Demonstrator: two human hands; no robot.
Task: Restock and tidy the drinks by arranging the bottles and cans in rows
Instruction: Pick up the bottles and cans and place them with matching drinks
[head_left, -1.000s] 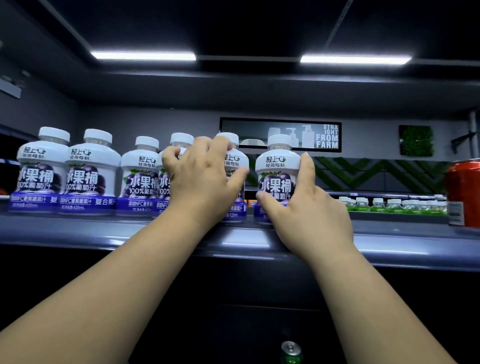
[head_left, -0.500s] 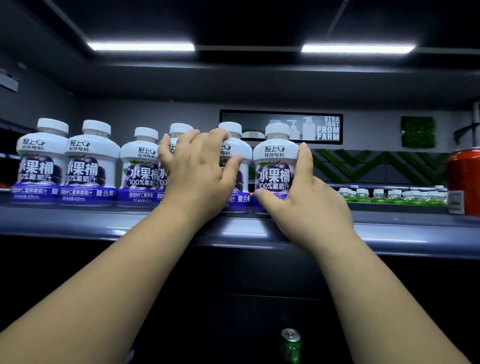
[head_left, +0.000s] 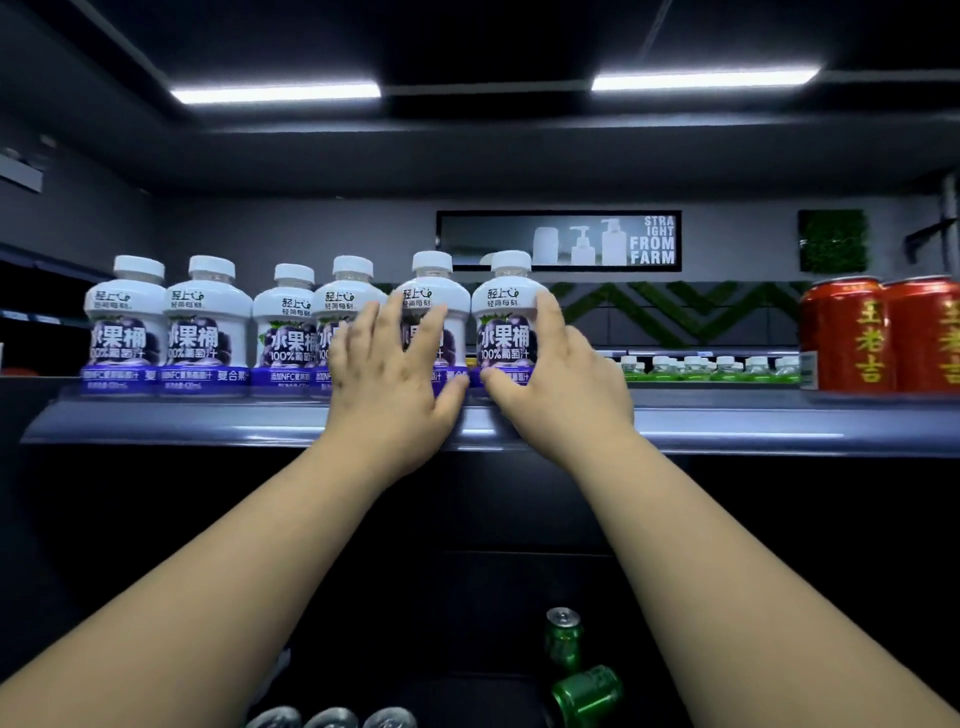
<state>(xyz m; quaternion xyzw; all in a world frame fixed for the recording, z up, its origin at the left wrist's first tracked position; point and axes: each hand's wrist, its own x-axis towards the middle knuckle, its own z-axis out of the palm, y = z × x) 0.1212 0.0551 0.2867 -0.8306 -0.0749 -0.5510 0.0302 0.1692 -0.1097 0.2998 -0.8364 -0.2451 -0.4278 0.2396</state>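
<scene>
Head view: both my hands are up at the row of juice bottles (head_left: 208, 332) on the shelf (head_left: 208, 421).

My left hand (head_left: 389, 384) lies flat against the fifth bottle (head_left: 431, 291), fingers (head_left: 432, 327) straight and spread, grasping nothing. My right hand (head_left: 561, 384) grasps the end bottle (head_left: 506, 312), thumb at its base, fingers up its right side. Six white bottles stand upright along the shelf's front edge. Red cans (head_left: 852, 338) stand farther right on the same shelf, and green cans (head_left: 587, 691) sit below between my arms, one tipped over.
</scene>
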